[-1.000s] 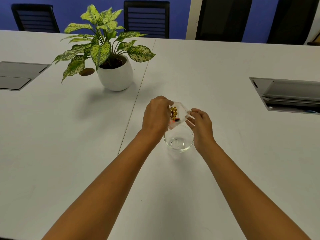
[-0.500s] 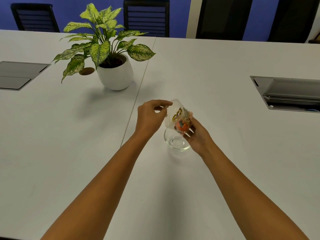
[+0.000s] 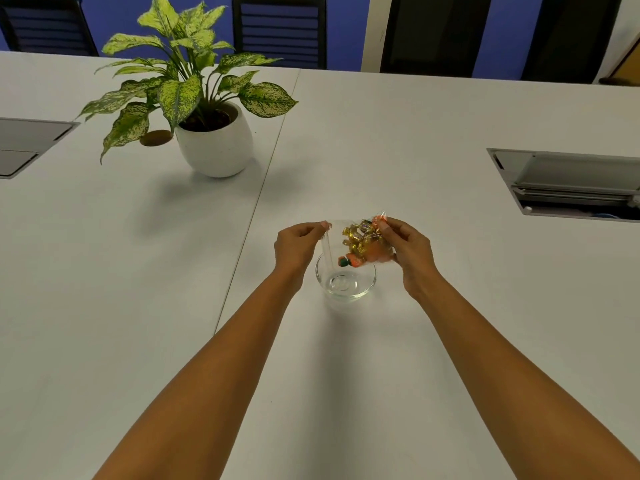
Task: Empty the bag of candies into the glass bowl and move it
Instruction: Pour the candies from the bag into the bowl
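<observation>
- The 2 hands hold the clear bag (image 3: 356, 242) stretched between them, straight above the glass bowl (image 3: 345, 280), so anything that falls should land inside.
- The left hand (image 3: 297, 244) is pinched shut on the bag's near-empty edge.
- The right hand (image 3: 410, 249) is clamped on the end where the candies (image 3: 360, 239) bunch, just beside its fingertips (image 3: 381, 223).
- The bowl below looks empty; tipping seems about to begin.

Bare table (image 3: 433, 341) all round bowl (image 3: 345, 280); plant pot (image 3: 214, 147) well off, far-left.
</observation>
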The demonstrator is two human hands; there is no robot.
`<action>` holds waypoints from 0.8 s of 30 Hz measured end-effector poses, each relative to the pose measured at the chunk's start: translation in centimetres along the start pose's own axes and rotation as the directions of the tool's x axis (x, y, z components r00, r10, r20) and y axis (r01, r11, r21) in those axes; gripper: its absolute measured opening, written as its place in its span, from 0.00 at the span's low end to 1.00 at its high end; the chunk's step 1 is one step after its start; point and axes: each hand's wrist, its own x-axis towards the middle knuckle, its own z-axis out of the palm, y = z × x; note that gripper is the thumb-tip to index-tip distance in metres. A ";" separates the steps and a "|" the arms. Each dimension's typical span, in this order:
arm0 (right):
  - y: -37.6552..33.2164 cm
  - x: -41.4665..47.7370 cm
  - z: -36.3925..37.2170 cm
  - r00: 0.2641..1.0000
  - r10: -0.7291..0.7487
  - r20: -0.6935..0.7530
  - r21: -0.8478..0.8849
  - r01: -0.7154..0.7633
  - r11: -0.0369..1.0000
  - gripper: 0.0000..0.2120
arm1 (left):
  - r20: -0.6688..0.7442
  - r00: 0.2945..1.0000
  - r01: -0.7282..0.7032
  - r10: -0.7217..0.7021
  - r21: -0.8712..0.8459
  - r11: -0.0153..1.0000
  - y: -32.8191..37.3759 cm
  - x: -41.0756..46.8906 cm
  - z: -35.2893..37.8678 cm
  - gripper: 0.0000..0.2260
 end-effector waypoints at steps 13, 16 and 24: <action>1.2 0.8 0.1 0.986 -0.152 -0.074 -0.226 0.132 0.965 0.10 | -0.130 0.934 0.306 -0.333 -0.189 0.933 -3.4 2.4 1.2 0.16; 1.4 0.8 0.1 0.984 -0.164 -0.065 -0.246 0.144 0.959 0.10 | -0.120 0.918 0.348 -0.377 -0.208 0.914 -3.8 2.6 1.3 0.14; 1.0 0.7 0.4 0.961 -0.276 0.021 -0.425 0.258 0.868 0.08 | -0.108 0.934 0.323 -0.341 -0.153 0.934 -4.8 2.2 1.1 0.14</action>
